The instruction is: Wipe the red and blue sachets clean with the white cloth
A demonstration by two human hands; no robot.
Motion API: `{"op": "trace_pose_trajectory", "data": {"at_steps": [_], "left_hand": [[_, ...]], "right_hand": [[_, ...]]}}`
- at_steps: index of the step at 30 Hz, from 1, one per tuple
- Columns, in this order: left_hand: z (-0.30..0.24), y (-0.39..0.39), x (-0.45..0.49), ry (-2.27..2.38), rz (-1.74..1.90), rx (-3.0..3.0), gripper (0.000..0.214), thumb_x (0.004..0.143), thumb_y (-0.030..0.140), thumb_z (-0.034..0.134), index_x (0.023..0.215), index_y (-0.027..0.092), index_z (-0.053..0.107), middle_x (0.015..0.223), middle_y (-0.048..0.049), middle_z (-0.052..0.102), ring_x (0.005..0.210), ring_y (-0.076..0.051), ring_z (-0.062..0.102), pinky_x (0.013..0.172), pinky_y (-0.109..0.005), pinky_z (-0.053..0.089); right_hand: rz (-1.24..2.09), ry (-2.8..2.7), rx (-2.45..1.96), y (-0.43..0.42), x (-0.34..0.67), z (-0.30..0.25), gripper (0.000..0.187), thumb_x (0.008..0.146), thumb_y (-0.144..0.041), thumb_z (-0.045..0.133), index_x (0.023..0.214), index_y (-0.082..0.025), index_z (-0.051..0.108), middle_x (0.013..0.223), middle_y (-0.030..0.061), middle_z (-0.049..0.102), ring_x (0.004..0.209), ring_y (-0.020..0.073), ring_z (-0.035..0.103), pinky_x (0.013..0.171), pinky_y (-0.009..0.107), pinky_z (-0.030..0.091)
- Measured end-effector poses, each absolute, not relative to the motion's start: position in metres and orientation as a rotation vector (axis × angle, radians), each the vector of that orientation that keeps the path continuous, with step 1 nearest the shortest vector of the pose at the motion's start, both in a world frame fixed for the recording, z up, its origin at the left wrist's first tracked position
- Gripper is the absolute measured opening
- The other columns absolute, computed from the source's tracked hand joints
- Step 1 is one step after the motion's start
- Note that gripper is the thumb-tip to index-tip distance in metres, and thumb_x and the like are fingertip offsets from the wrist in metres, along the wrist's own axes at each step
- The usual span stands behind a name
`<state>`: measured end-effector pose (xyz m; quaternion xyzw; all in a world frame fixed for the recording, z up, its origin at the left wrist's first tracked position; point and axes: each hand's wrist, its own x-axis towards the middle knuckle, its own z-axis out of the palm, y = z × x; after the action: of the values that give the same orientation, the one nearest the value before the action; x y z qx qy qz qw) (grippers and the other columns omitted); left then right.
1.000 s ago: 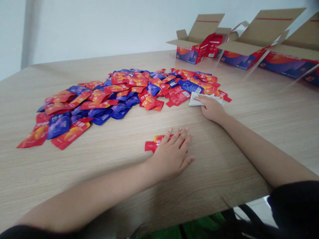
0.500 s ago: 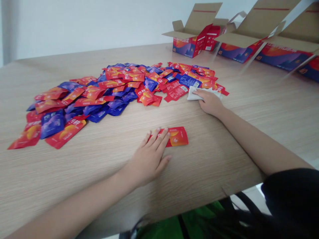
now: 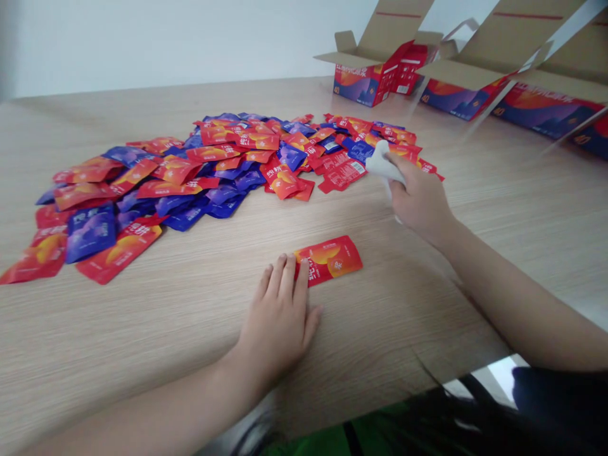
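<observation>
Flat on the table lies a red sachet [image 3: 332, 258] with orange shapes on it. My left hand [image 3: 278, 310] rests palm down, fingers outstretched, its fingertips over the sachet's left end. A folded white tissue [image 3: 384, 163] is pinched in my right hand [image 3: 420, 199], which is raised a little in front of the pile's right end. Behind both hands spreads a long pile of red and blue sachets [image 3: 183, 171]. Close to the tissue, a red sachet with a barcode [image 3: 341, 171] lies back side up.
Open cardboard boxes printed red and blue stand at the back right: a smaller box [image 3: 354, 84], a middle box [image 3: 456, 98] and a larger one [image 3: 541, 111]. The wooden table's [image 3: 199, 342] front edge runs just before my body. A white wall [image 3: 180, 41] rises behind.
My right hand has lifted the tissue off the table and gathered it in its grip. My left hand has slid slightly left, baring more of the red sachet.
</observation>
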<state>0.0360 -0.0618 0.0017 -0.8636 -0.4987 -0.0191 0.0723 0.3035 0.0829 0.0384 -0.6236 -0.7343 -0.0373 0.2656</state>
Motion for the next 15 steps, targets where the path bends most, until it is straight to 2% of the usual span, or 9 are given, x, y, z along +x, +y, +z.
{"op": "trace_pose_trajectory", "data": {"at_steps": [3,6,8,12,15], "left_hand": [[0.011,-0.066,0.042,-1.519,0.003,-2.598,0.058,0.094,0.044,0.043,0.129,0.0,0.057,0.129,-0.0251,0.06,0.12,-0.039,0.055,0.092,-0.05,0.051],[0.016,-0.074,0.043,-1.526,0.071,-2.642,0.047,0.094,0.038,0.043,0.117,0.004,0.067,0.116,-0.0224,0.067,0.108,-0.037,0.061,0.082,-0.049,0.054],[0.014,-0.081,0.042,-1.526,0.045,-2.622,0.048,0.092,0.035,0.045,0.119,0.0,0.065,0.118,-0.025,0.066,0.111,-0.039,0.06,0.086,-0.049,0.054],[0.009,-0.089,0.041,-1.532,-0.048,-2.549,0.06,0.09,0.034,0.046,0.132,-0.009,0.052,0.136,-0.0304,0.053,0.124,-0.041,0.053,0.096,-0.048,0.051],[0.007,-0.089,0.041,-1.535,-0.039,-2.568,0.057,0.09,0.034,0.045,0.128,-0.006,0.057,0.128,-0.0282,0.06,0.116,-0.039,0.059,0.093,-0.047,0.052]], "right_hand": [[0.063,-2.251,-1.334,0.017,0.249,0.045,0.061,0.088,-0.01,0.04,0.149,-0.018,0.04,0.151,0.0092,0.045,0.136,0.033,0.043,0.11,0.052,0.04],[0.177,-2.553,-1.034,-0.021,0.208,0.025,0.057,0.087,-0.011,0.039,0.144,-0.005,0.044,0.148,0.0168,0.047,0.139,0.0283,0.04,0.114,0.045,0.036],[0.157,-2.61,-1.021,-0.019,0.199,0.008,0.056,0.088,-0.014,0.041,0.143,-0.005,0.045,0.15,0.0167,0.043,0.142,0.0283,0.035,0.117,0.045,0.03],[0.122,-2.511,-1.189,0.006,0.204,-0.003,0.055,0.089,-0.022,0.046,0.142,-0.005,0.046,0.149,0.017,0.045,0.139,0.03,0.037,0.115,0.048,0.03],[0.1,-2.55,-1.118,0.003,0.202,0.0,0.052,0.091,-0.023,0.045,0.141,-0.009,0.049,0.151,0.0164,0.042,0.14,0.0308,0.035,0.115,0.049,0.029]]}}
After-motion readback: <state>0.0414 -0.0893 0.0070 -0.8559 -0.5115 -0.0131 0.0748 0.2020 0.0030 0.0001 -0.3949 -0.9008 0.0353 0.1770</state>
